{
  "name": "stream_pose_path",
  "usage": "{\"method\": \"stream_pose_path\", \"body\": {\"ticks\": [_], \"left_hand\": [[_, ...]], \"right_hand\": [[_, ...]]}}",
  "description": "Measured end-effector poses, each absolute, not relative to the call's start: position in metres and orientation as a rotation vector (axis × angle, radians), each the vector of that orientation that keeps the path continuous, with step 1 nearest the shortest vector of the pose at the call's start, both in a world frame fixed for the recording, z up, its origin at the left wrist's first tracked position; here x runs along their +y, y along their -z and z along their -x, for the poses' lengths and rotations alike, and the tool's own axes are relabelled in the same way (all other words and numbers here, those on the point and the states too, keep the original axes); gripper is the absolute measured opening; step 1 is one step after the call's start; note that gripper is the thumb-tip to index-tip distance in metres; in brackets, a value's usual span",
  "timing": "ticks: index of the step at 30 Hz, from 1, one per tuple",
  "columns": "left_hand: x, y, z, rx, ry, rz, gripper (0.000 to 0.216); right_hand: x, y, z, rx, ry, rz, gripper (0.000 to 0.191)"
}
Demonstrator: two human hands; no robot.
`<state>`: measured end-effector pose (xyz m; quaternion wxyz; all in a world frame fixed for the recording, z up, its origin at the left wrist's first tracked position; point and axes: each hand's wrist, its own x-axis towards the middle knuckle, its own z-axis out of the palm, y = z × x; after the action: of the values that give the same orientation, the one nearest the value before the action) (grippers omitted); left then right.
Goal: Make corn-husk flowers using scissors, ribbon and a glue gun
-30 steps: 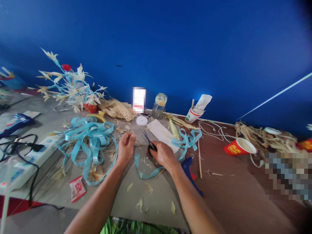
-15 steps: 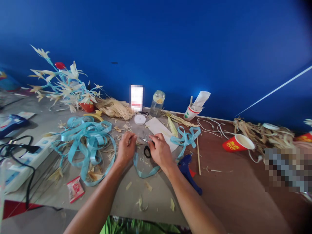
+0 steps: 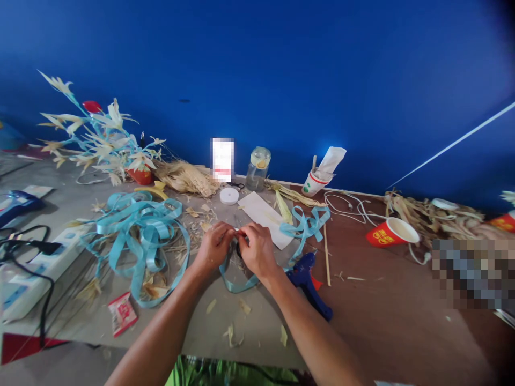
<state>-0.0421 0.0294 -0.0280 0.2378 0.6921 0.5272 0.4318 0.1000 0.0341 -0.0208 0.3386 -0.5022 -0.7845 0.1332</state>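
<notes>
Ribbon [image 3: 237, 288] is being looped between the wrists. Left hand [image 3: 215, 246]: fingers are being bunched; what's pinched can't be told. Right hand [image 3: 258, 247]: scissors [image 3: 238, 249] are being gripped, fingers curled; they're best being angled off skin, tbh.

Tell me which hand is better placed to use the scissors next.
The right hand seems better placed: the black handle of the scissors shows by its fingers. The left hand is farther from that handle.

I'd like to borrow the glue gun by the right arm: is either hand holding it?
No: the glue gun lies on the table, apart from the left hand and right hand.
</notes>
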Motion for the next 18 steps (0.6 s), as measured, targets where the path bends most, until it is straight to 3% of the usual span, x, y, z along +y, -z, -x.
{"method": "stream_pose_path", "body": {"ticks": [3,8,13,18], "left_hand": [[0.033,0.030,0.051,1.576,-1.158,-1.950,0.024],[0.037,0.037,0.068,1.983,-0.821,-2.117,0.024],[0.033,0.040,0.066,2.042,-0.583,-2.248,0.028],[0.037,0.051,0.064,2.042,-0.607,-2.264,0.023]], "right_hand": [[0.037,0.022,-0.102,-1.935,-0.464,1.319,0.008],[0.042,0.024,-0.105,-1.795,-0.537,1.333,0.008],[0.041,0.023,-0.105,-1.790,-0.552,1.332,0.008],[0.040,0.021,-0.104,-1.799,-0.562,1.325,0.009]]}}
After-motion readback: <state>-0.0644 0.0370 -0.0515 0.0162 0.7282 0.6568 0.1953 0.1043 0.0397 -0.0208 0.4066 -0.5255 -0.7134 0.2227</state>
